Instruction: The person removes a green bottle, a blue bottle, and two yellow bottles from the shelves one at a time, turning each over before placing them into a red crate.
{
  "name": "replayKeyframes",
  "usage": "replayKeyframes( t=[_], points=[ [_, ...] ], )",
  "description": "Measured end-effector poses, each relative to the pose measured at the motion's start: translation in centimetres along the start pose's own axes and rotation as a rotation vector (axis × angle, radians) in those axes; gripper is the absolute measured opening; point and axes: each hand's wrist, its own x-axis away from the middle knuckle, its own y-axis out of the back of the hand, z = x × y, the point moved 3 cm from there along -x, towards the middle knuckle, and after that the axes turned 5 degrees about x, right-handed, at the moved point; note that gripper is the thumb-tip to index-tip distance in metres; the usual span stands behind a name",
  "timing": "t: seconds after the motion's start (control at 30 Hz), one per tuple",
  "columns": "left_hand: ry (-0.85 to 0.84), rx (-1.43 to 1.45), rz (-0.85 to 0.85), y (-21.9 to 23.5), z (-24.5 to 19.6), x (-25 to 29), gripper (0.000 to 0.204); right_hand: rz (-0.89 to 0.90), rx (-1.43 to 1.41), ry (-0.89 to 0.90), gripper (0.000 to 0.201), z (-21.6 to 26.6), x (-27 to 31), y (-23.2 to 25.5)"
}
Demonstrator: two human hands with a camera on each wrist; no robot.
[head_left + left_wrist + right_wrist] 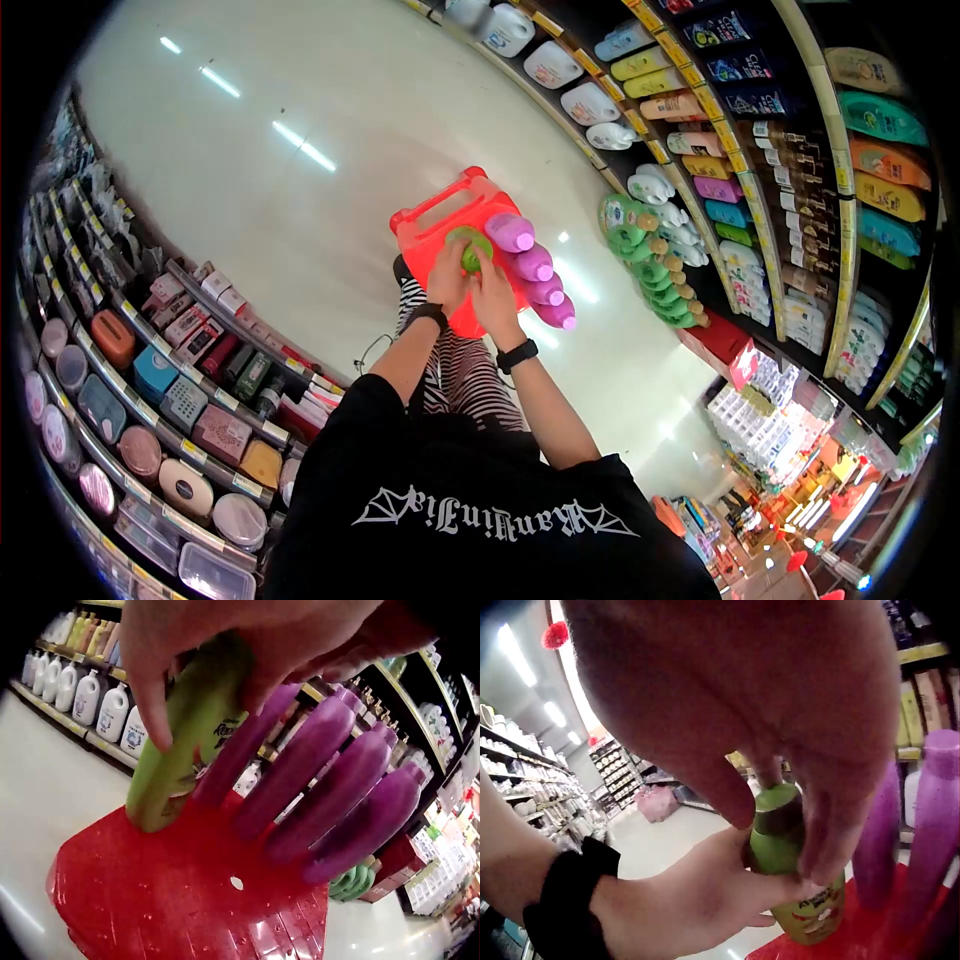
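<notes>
Green bottle (469, 248) stands at the near end of a red plastic stool (430, 235), held from both sides: the left hand (447, 278) wraps its fingers around the body, and the right hand (492, 285) grips it near the cap. In the right wrist view the bottle (795, 877) has a green cap over a dark collar, and its base rests on the red top. The two hands sit close together, both clamped on this one bottle.

Beside it on the same stool stand four purple bottles (535, 272) in a row, touching one another. In the left wrist view they lean beside the green one (187, 742) on the stool (150, 900).

The stool sits on a pale, glossy floor (330, 110) in a shop aisle. Shelves of bottles (760, 150) run along one side, shelves of boxes and tubs (150, 400) along the other.
</notes>
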Motion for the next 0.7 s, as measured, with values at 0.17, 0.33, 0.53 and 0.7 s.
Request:
replayKeyframes(
  t=[0.17,0.33,0.53,0.7],
  points=[
    [0.008,-0.076,0.04,0.3,-0.6,-0.3,0.055,-0.016,0.083,0.036,0.059,0.2,-0.1,-0.3],
    [-0.152,-0.038,0.037,0.3,0.3,-0.1,0.058,0.072,0.111,-0.059,0.066,0.5,0.9,-0.6],
    [0.035,-0.235,0.243,1.6,-1.2,-0.4,0.076,-0.111,-0.017,0.006,0.064,2.0,4.3,4.2],
    [-0.362,-0.269,0.052,5.5,-6.0,2.6,0.089,-0.354,0.034,0.013,0.053,1.3,11.0,12.4]
  ],
)
